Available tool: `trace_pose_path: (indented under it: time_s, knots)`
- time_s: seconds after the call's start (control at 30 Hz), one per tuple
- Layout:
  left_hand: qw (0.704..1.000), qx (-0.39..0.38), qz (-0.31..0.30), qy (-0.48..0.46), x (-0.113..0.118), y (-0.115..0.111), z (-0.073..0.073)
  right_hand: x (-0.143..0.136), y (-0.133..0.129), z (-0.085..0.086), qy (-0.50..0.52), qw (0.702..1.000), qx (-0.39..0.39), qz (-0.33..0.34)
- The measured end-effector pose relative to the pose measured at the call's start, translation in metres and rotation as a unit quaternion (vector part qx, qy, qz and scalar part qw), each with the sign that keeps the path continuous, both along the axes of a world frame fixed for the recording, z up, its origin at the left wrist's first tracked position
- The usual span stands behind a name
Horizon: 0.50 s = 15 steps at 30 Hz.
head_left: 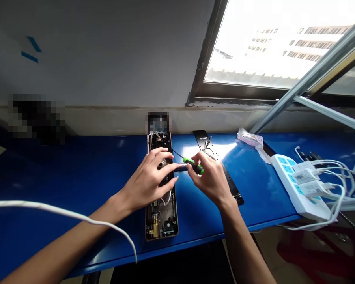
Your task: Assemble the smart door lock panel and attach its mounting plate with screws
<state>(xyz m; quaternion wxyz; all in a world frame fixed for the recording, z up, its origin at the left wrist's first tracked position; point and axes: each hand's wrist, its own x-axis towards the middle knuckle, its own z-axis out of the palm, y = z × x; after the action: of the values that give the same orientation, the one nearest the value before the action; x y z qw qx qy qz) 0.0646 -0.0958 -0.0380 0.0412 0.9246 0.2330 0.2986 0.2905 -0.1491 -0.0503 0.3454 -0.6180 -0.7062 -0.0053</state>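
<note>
A long, narrow open metal housing (172, 221), which looks like a door lock body, lies lengthwise on the blue table. Inside it are white wires, small black parts and a brass cylinder (156, 228) at the near end. My left hand (146, 173) rests over its middle with fingers spread, hiding the parts beneath. My right hand (211, 177), just right of the housing, is closed on a screwdriver (192, 163) with a green and black handle. Its thin shaft points left towards the housing's edge. By my left fingertips is a slim dark bar (182, 167) that I cannot make out.
A long black plate (235, 187) with fittings lies right of the housing, partly behind my right hand. Farther right are a clear plastic packet (250, 138) and a white power strip (286, 177) with plugs and cables. A white cable (62, 211) crosses the left foreground. The wall stands behind.
</note>
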Motion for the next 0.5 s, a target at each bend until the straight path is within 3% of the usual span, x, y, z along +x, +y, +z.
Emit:
trace_pose_path:
  time_s: [0.2, 0.37, 0.5]
  knots:
    - [0.996, 0.046, -0.023, 0.068, 0.021, 0.007, 0.003, -0.013, -0.003, -0.016, -0.043, 0.989, -0.135, -0.035]
    - [0.990, 0.081, -0.019, 0.117, 0.031, 0.012, 0.003, -0.023, -0.002, -0.024, -0.028, 0.985, -0.158, -0.057]
    - [0.985, 0.095, -0.013, 0.145, 0.039, 0.014, 0.003, -0.001, -0.003, -0.020, 0.025, 0.986, -0.160, -0.026]
